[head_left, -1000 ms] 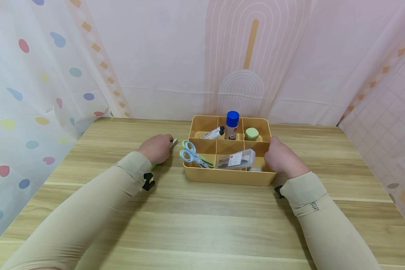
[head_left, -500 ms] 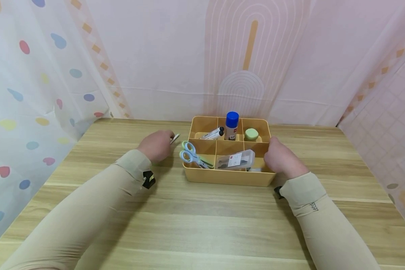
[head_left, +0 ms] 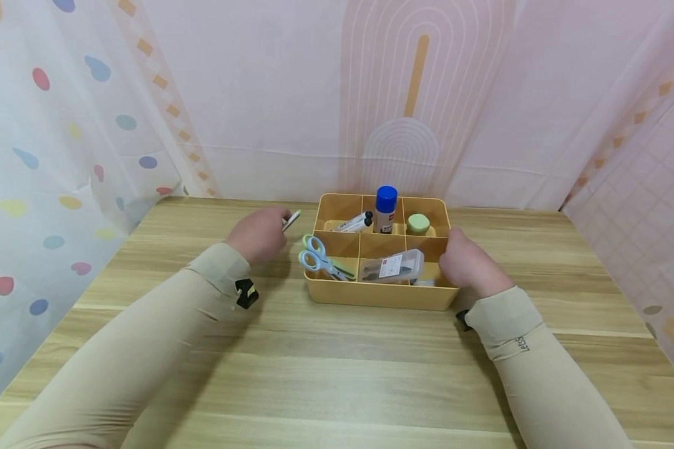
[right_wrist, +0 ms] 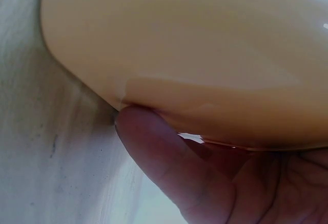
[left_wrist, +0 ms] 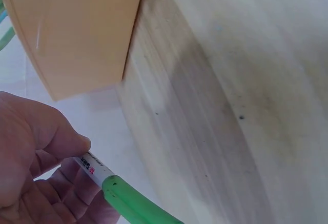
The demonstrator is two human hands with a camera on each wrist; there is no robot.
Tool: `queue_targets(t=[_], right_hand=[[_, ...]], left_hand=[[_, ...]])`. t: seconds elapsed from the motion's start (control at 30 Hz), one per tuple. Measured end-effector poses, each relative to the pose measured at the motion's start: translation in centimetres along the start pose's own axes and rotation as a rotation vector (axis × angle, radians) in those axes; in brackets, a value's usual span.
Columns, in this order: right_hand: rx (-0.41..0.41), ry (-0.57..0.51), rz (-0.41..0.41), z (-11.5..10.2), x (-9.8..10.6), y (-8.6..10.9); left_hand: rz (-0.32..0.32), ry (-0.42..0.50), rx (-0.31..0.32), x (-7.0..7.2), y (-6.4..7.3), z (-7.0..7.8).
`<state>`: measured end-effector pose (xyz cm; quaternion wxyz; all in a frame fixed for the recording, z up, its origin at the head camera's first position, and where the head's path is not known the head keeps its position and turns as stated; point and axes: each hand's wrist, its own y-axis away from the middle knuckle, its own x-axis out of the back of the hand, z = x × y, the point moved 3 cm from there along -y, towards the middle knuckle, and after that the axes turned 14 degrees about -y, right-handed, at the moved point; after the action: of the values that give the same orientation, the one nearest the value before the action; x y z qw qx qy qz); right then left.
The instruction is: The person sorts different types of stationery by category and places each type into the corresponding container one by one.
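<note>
My left hand (head_left: 259, 237) pinches a marker (head_left: 292, 219) between thumb and fingers, left of a yellow-orange divided desk organizer (head_left: 379, 295). In the left wrist view this marker shows a white printed barrel and a long green end (left_wrist: 134, 199). At the organizer's right end, my right hand (head_left: 473, 262) grips the side wall; the right wrist view has the thumb (right_wrist: 154, 142) against the outside of the wall, the other fingers partly hidden. Inside stand scissors (head_left: 316, 254), white markers (head_left: 352, 222) with black ends, and a blue-capped glue stick (head_left: 385, 209).
Also in the organizer are a clear plastic case (head_left: 394, 264) with dark contents and a pale green rounded item (head_left: 418, 223). The wooden table (head_left: 337, 374) ends at a patterned curtain (head_left: 269, 93) behind, with more curtain on both sides.
My left hand has moved slightly up and away, lifting the marker, whose light end now points further up. The right hand and the organizer stay in place.
</note>
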<state>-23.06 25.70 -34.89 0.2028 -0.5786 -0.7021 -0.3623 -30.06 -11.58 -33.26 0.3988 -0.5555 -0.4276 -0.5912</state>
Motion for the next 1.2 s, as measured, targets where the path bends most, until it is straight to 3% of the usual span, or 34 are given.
queue_targets(t=[0.3, 0.5, 0.93, 1.2], right_hand=[[0.011, 0.011, 0.008, -0.1, 0.1, 0.0], [0.006, 0.014, 0.013, 0.0, 0.1, 0.1], [0.007, 0.015, -0.001, -0.1, 0.0, 0.0], [0.008, 0.013, 0.004, -0.1, 0.0, 0.0]], left_hand=[[0.047, -0.005, 0.0, 1.0, -0.2, 0.3], [0.09, 0.037, 0.007, 1.9, -0.2, 0.9], [0.195, 0.09, -0.045, 3.3, -0.5, 1.9], [0.227, 0.123, -0.06, 4.2, -0.3, 2.7]])
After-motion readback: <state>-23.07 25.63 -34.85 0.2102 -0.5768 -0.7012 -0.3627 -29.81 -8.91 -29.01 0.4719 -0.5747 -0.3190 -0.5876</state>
